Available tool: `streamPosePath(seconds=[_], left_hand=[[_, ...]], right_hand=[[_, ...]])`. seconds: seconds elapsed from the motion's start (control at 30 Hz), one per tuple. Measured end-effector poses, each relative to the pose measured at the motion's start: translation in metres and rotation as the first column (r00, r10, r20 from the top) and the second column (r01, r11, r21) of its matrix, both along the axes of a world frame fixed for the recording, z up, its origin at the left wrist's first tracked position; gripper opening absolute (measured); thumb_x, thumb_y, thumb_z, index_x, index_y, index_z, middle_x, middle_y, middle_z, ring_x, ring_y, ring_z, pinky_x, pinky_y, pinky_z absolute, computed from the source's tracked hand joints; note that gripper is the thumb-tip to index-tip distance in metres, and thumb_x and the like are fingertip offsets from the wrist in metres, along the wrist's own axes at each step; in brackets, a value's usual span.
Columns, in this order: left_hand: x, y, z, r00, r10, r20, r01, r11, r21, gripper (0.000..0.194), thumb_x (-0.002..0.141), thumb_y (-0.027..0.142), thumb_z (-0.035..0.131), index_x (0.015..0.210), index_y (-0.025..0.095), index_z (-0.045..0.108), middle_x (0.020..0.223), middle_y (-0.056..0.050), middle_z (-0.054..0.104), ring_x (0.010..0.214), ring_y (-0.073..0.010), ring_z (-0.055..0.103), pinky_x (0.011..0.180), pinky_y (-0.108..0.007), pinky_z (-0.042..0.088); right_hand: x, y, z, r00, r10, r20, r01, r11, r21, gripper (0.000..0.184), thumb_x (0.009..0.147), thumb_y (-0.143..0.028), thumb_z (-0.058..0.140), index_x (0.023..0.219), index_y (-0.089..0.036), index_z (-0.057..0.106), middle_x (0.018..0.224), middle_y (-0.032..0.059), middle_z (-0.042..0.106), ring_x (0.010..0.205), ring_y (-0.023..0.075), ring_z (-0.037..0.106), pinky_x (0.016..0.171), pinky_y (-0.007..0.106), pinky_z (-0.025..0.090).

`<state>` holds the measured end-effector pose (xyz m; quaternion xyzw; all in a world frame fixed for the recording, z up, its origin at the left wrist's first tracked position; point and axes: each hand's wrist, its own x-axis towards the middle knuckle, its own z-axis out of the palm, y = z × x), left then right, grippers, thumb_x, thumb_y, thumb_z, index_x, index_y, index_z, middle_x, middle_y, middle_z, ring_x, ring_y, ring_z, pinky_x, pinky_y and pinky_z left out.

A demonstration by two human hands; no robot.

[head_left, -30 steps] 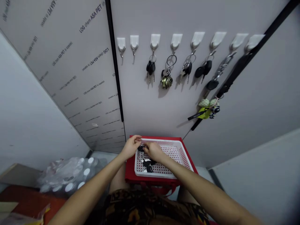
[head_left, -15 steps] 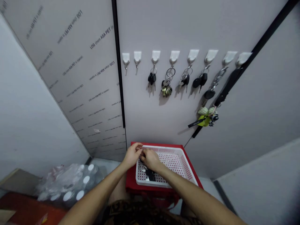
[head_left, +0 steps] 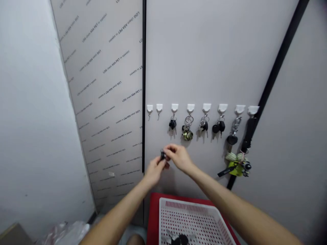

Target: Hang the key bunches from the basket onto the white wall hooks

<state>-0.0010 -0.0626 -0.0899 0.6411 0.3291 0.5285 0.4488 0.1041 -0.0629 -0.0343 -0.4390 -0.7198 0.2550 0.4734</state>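
Note:
In front of the panel, below the hooks, my two hands meet over a small bunch of keys (head_left: 162,155), dark with a thin metal ring on top. My left hand (head_left: 154,171) is closed round its lower part. The fingertips of my right hand (head_left: 180,157) pinch it from the right side, near the ring. My fingers hide much of the keys. Above them two white hooks, a left one (head_left: 149,109) and its neighbour (head_left: 159,109), carry nothing. A black set of keys (head_left: 172,124) hangs on the third hook (head_left: 174,108).
Further right hang keys with a brass-coloured charm (head_left: 187,135), more keys, and a yellow-green charm (head_left: 235,168) low on a black strap. A white perforated basket (head_left: 189,200) with dark keys (head_left: 179,240) sits on a red surface (head_left: 154,207). Plastic-wrapped goods (head_left: 66,233) lie lower left.
Both hands have risen out of the basket with the keys and are now in front of the panel. My view has tilted up, so the hooks sit lower in the picture.

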Motion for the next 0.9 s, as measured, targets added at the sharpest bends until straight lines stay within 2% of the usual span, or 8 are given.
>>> streamPosePath(seconds=[0.13, 0.23, 0.43, 0.57, 0.67, 0.77, 0.83, 0.9], left_hand=[[-0.008, 0.025, 0.066, 0.996, 0.035, 0.084, -0.035, 0.999, -0.001, 0.018, 0.071, 0.026, 0.037, 0.065, 0.013, 0.047, 0.047, 0.004, 0.045, 0.042, -0.0050, 0.043, 0.045, -0.017, 0.032], [-0.013, 0.041, 0.101, 0.991, 0.099, 0.092, -0.098, 0.995, -0.018, 0.018, 0.072, 0.024, 0.035, 0.064, 0.013, 0.047, 0.042, 0.006, 0.040, 0.036, -0.0035, 0.041, 0.041, -0.016, 0.029], [-0.012, 0.061, 0.115, 0.978, 0.207, -0.015, -0.208, 0.973, -0.097, 0.021, 0.073, 0.021, 0.032, 0.062, 0.012, 0.047, 0.040, 0.006, 0.038, 0.032, -0.0029, 0.038, 0.038, -0.015, 0.027], [-0.012, 0.061, 0.099, 0.979, 0.200, -0.048, -0.205, 0.969, -0.136, 0.019, 0.072, 0.022, 0.035, 0.063, 0.012, 0.049, 0.042, 0.005, 0.042, 0.034, -0.0038, 0.040, 0.038, -0.016, 0.026], [-0.013, 0.052, 0.070, 0.979, 0.186, -0.088, -0.200, 0.958, -0.203, 0.013, 0.068, 0.021, 0.040, 0.066, 0.013, 0.050, 0.047, 0.004, 0.046, 0.037, -0.0042, 0.043, 0.040, -0.016, 0.028], [-0.010, 0.032, 0.022, 0.980, 0.084, -0.183, -0.123, 0.969, -0.213, 0.011, 0.066, 0.017, 0.041, 0.068, 0.013, 0.051, 0.050, 0.003, 0.048, 0.042, -0.0048, 0.044, 0.044, -0.017, 0.032], [-0.007, 0.012, -0.018, 0.956, -0.052, -0.289, -0.001, 0.984, -0.181, 0.010, 0.063, 0.013, 0.043, 0.067, 0.014, 0.052, 0.051, 0.003, 0.049, 0.046, -0.0060, 0.045, 0.049, -0.018, 0.034], [-0.004, -0.011, -0.056, 0.894, -0.182, -0.409, 0.123, 0.978, -0.166, 0.012, 0.059, 0.013, 0.046, 0.067, 0.014, 0.054, 0.056, 0.002, 0.052, 0.053, -0.0081, 0.047, 0.053, -0.019, 0.036]], right_hand=[[-0.016, 0.027, 0.062, 0.998, -0.066, -0.015, 0.068, 0.977, 0.200, 0.012, 0.062, -0.022, 0.045, 0.069, -0.014, 0.050, 0.045, -0.0041, 0.048, 0.038, 0.0065, 0.045, 0.041, 0.018, 0.038], [-0.023, 0.047, 0.091, 0.977, -0.211, 0.024, 0.191, 0.923, 0.334, 0.012, 0.063, -0.019, 0.044, 0.070, -0.013, 0.052, 0.046, -0.0029, 0.050, 0.041, 0.0069, 0.047, 0.046, 0.019, 0.040], [-0.032, 0.077, 0.100, 0.869, -0.455, 0.195, 0.353, 0.846, 0.400, 0.018, 0.064, -0.013, 0.040, 0.070, -0.012, 0.057, 0.050, 0.0021, 0.054, 0.050, 0.0106, 0.051, 0.057, 0.024, 0.040], [-0.030, 0.069, 0.095, 0.843, -0.465, 0.271, 0.319, 0.837, 0.445, 0.024, 0.064, -0.011, 0.038, 0.079, -0.012, 0.056, 0.058, 0.0039, 0.056, 0.056, 0.0116, 0.052, 0.061, 0.024, 0.039], [-0.020, 0.047, 0.074, 0.851, -0.458, 0.257, 0.265, 0.797, 0.543, 0.025, 0.064, -0.014, 0.040, 0.085, -0.013, 0.054, 0.071, 0.0046, 0.057, 0.063, 0.0115, 0.051, 0.065, 0.025, 0.038], [-0.002, 0.018, 0.020, 0.843, -0.338, 0.419, 0.095, 0.860, 0.502, 0.023, 0.064, -0.016, 0.041, 0.084, -0.014, 0.054, 0.077, 0.0043, 0.055, 0.064, 0.0103, 0.048, 0.063, 0.023, 0.036], [0.012, -0.005, -0.030, 0.784, -0.124, 0.609, -0.073, 0.955, 0.288, 0.021, 0.064, -0.016, 0.041, 0.080, -0.015, 0.055, 0.073, 0.0035, 0.055, 0.061, 0.0098, 0.048, 0.060, 0.022, 0.036], [0.026, -0.029, -0.082, 0.691, 0.107, 0.715, -0.176, 0.984, 0.023, 0.019, 0.063, -0.015, 0.043, 0.078, -0.015, 0.055, 0.070, 0.0031, 0.055, 0.061, 0.0103, 0.048, 0.058, 0.021, 0.035]])
